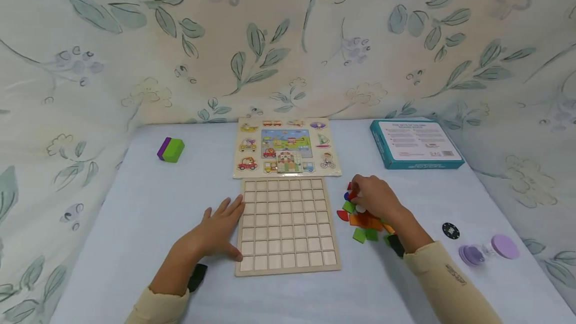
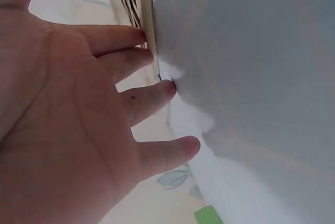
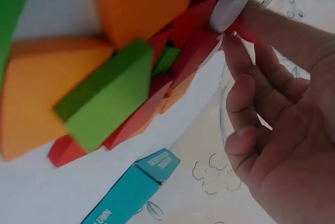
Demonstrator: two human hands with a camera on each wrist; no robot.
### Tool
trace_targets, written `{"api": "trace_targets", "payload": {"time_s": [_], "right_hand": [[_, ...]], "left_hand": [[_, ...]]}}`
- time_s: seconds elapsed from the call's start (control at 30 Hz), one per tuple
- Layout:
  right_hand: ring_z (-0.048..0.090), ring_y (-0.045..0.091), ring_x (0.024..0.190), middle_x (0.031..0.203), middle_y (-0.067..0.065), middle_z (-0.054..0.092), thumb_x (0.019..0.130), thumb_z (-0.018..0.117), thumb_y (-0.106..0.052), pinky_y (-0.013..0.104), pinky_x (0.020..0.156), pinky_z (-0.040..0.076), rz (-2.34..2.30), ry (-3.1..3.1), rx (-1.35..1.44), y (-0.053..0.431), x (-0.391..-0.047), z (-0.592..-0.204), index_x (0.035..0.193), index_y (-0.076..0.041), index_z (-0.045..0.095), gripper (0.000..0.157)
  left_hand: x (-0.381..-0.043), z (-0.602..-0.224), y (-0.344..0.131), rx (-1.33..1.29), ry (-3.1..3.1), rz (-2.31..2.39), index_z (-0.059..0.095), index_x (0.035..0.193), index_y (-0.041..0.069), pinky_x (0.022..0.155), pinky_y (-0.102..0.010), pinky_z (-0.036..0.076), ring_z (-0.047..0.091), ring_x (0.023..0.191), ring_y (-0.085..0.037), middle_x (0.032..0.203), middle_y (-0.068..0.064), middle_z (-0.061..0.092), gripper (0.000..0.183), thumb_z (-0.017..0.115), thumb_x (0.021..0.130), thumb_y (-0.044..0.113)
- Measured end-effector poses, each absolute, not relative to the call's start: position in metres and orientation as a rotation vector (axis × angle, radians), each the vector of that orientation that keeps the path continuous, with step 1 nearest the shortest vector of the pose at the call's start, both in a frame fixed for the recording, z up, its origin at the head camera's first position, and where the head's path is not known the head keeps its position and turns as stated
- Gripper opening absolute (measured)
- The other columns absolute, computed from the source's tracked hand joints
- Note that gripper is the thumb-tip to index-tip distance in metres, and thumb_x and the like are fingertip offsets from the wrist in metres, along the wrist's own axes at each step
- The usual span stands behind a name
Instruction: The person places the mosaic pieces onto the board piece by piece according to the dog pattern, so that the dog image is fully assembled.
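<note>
My left hand (image 1: 219, 231) lies spread at the left edge of a wooden grid board (image 1: 286, 225), fingertips and thumb touching its rim. In the left wrist view the palm and straight fingers (image 2: 157, 156) show beside the board's edge. Right of the board, my right hand (image 1: 377, 197) reaches into a pile of coloured wooden blocks. Its thumb and forefinger pinch a small red block (image 3: 244, 29); the fingertips partly hide it. Around it lie orange blocks (image 1: 366, 221), green blocks (image 1: 359, 235), a red quarter-round block (image 1: 343, 215) and a white piece (image 3: 230, 10).
Behind the grid board lies a picture puzzle (image 1: 247, 146) with a small card (image 1: 289, 162) on it. A teal box (image 1: 416, 145) stands back right. Green and purple blocks (image 1: 173, 150) sit back left. A black chip (image 1: 451, 231) and a purple-and-clear object (image 1: 472, 255) lie at right.
</note>
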State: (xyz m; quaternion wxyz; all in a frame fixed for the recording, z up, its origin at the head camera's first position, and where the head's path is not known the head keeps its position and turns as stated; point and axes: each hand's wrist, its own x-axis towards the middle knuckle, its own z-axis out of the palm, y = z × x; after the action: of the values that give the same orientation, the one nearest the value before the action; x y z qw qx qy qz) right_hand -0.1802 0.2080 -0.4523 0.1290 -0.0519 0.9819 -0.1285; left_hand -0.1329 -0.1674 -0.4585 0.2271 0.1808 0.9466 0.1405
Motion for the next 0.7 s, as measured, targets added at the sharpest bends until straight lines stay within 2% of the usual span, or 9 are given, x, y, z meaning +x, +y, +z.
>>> {"api": "trace_targets", "payload": {"time_s": [0.13,0.33,0.5,0.7], "right_hand": [[0.054,0.019,0.079,0.091,0.003,0.063,0.081,0.069,-0.015,0.033,0.069,0.051,-0.533,2.875,-0.183,0.197,-0.188,-0.440,0.101,-0.010,0.057,0.024],[0.060,0.014,0.087,0.091,-0.001,0.063,0.086,0.060,-0.005,0.029,0.074,0.051,-0.838,2.723,-0.694,0.107,-0.219,-0.430,0.099,-0.009,0.062,0.014],[0.059,0.010,0.082,0.088,-0.002,0.064,0.088,0.058,-0.006,0.024,0.071,0.049,-0.717,2.638,-0.976,0.048,-0.241,-0.448,0.095,-0.011,0.065,0.011],[0.059,0.009,0.086,0.092,-0.004,0.066,0.087,0.058,-0.006,0.024,0.073,0.049,-0.606,2.585,-1.021,0.025,-0.253,-0.458,0.090,-0.014,0.071,0.015]], "left_hand": [[-0.139,-0.457,-0.161,0.511,2.621,0.345,0.020,0.145,0.010,0.105,-0.062,0.006,0.002,0.139,-0.030,0.152,-0.003,0.008,0.119,0.085,0.051,0.043],[-0.143,-0.461,-0.156,0.507,2.615,0.345,0.019,0.145,0.012,0.106,-0.060,0.009,0.002,0.139,-0.028,0.153,-0.001,0.007,0.119,0.085,0.051,0.045],[-0.137,-0.463,-0.157,0.510,2.611,0.365,0.021,0.145,0.012,0.106,-0.059,0.012,0.004,0.139,-0.028,0.153,-0.002,0.008,0.117,0.084,0.053,0.046],[-0.134,-0.462,-0.160,0.487,2.618,0.329,0.021,0.145,0.011,0.106,-0.059,0.013,0.005,0.139,-0.029,0.153,-0.002,0.008,0.116,0.083,0.053,0.046]]}}
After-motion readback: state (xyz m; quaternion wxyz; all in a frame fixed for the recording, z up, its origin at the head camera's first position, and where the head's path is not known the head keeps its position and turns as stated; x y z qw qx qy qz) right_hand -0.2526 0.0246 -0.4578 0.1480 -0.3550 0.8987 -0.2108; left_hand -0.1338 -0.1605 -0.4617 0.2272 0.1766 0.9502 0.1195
